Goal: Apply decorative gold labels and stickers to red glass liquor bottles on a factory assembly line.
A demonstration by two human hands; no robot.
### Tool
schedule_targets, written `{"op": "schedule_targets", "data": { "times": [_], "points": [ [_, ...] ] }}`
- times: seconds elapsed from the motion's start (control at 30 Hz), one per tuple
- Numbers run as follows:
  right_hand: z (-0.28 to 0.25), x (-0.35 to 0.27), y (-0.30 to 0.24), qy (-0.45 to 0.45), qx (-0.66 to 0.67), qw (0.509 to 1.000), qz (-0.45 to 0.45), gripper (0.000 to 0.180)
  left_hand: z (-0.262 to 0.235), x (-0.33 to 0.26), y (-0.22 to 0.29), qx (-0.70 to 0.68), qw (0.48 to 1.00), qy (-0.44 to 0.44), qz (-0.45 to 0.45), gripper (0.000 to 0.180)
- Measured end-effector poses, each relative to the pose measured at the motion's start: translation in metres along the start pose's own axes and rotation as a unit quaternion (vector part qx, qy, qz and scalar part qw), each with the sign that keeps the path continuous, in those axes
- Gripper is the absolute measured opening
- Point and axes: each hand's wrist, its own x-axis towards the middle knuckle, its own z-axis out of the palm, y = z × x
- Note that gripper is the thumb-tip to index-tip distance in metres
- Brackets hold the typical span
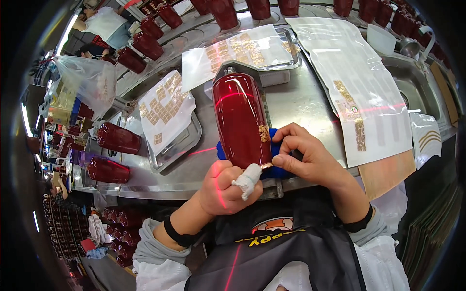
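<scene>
A glossy dark red vase lies lengthwise before me on a dark stand with blue cloth under its near end. A small gold motif sits on its right side, and a gold strip shows at its near rim. My left hand is curled into a fist at the left of that rim; its thumb appears wrapped in white cloth. What lies inside the fist is hidden. My right hand touches the near right edge, thumb tip beside the strip, bent fingers apart from the thumb.
Sheets of gold decals lie left, behind and right on the metal table. More red vases stand along the back and left. A sink is at far right. Another person is at upper left.
</scene>
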Motion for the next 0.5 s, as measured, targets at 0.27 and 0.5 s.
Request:
{"op": "schedule_targets", "data": {
  "times": [0.27,0.5],
  "points": [
    [0.001,-0.001,0.002,0.014,-0.034,0.999,-0.017,0.024,-0.003,0.002,-0.002,-0.044,0.999,-0.013,-0.023,0.022],
    [0.002,-0.001,0.004,0.015,-0.024,1.0,-0.014,0.024,0.0,0.005,0.001,0.01,1.0,-0.012,0.009,0.021]
  ]
}}
